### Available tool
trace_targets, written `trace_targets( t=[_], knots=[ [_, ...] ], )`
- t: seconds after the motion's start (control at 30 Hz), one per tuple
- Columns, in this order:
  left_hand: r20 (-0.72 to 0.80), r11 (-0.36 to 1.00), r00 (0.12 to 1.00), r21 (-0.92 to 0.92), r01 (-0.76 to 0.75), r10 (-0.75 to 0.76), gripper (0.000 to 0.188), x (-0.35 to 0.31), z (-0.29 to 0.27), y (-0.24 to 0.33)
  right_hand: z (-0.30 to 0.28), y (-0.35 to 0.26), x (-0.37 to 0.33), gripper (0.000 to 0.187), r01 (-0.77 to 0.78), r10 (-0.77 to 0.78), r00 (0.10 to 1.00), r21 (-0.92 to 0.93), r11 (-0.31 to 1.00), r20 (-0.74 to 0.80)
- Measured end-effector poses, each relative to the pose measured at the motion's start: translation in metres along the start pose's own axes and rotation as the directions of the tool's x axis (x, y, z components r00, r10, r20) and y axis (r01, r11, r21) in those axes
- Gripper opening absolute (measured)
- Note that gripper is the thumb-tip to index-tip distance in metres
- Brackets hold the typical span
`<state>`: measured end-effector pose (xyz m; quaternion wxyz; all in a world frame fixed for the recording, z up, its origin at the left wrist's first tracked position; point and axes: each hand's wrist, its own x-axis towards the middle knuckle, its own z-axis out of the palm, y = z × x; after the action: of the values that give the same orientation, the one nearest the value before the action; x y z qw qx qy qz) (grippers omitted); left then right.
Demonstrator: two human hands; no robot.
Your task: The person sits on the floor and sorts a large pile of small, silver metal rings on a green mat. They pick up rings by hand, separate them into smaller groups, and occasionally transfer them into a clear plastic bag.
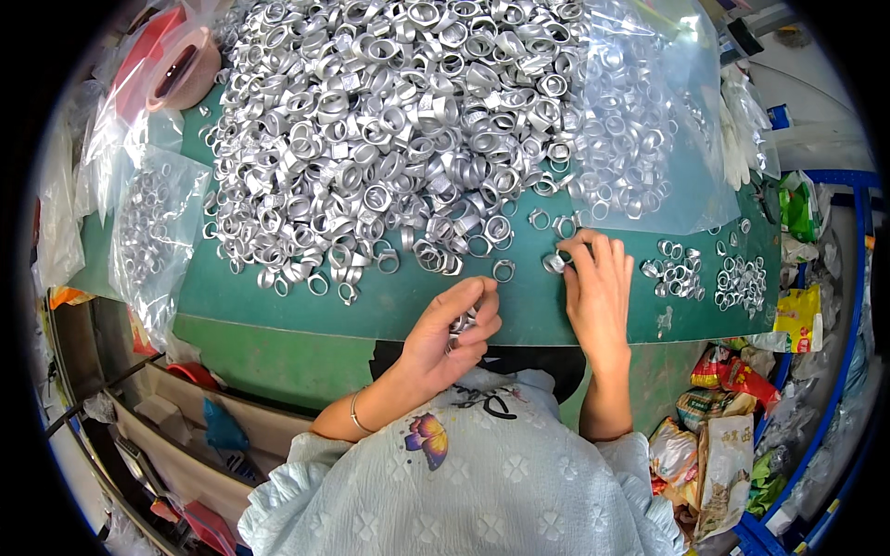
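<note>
A broad heap of silver metal rings [371, 130] covers much of the green table top [417, 306]. Near the table's front edge, my left hand [451, 324] is curled around several rings, which show between its fingers. My right hand [598, 283] reaches over the table to the right of the heap, thumb and fingertips pinching a silver ring [556, 262]. A single loose ring [503, 270] lies between my two hands. Two small groups of rings, a nearer one [681, 273] and another [741, 282] farther right, rest beside my right hand.
A clear plastic sheet or bag [640, 120] lies over rings at the right, and a clear bag of rings [148, 222] hangs at the left edge. A pink basket [190, 74] stands at the back left. Blue shelving [845, 324] with packages borders the right side.
</note>
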<state>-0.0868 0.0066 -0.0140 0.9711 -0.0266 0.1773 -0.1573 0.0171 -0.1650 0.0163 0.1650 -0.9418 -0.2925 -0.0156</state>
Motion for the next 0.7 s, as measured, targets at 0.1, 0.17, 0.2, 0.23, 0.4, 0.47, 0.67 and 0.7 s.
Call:
trace_targets(
  t=[0.1,0.17,0.2,0.23,0.4,0.47,0.67,0.7],
  knots=[
    [-0.036,0.996,0.999,0.087,0.001,0.002,0.021,0.001,0.005,-0.003,-0.003,0.009,-0.008,0.026,-0.031,0.031,0.999,0.004,1.0,-0.035],
    [-0.099,0.984,0.995,0.177,0.001,0.017,0.022,0.002,0.01,-0.003,-0.004,0.013,-0.011,0.029,-0.053,0.058,0.996,0.083,0.995,-0.062],
    [-0.111,0.977,0.993,0.214,-0.002,0.026,0.022,0.002,0.011,-0.004,-0.005,0.013,-0.012,0.029,-0.049,0.059,0.995,0.117,0.992,-0.086],
    [-0.123,0.968,0.992,0.251,-0.004,0.036,0.022,0.002,0.012,-0.004,-0.005,0.014,-0.013,0.03,-0.043,0.06,0.992,0.151,0.988,-0.11],
    [-0.164,0.946,0.985,0.323,-0.006,0.062,0.022,0.003,0.015,-0.004,-0.001,0.009,-0.019,0.037,-0.072,0.183,0.954,0.409,0.91,-0.238],
    [-0.181,0.956,0.982,0.294,0.005,0.051,0.022,0.002,0.012,-0.003,0.002,0.006,-0.02,0.04,-0.013,0.228,0.934,0.609,0.793,-0.276],
    [-0.161,0.735,0.972,0.677,-0.018,0.173,0.023,0.006,0.024,-0.012,-0.002,-0.023,-0.026,0.039,-0.042,0.232,0.969,0.871,0.489,-0.083],
    [-0.16,0.741,0.974,0.672,-0.01,0.159,0.023,0.007,0.025,-0.013,-0.003,-0.025,-0.027,0.04,-0.024,0.195,0.977,0.86,0.51,-0.088]
  ],
)
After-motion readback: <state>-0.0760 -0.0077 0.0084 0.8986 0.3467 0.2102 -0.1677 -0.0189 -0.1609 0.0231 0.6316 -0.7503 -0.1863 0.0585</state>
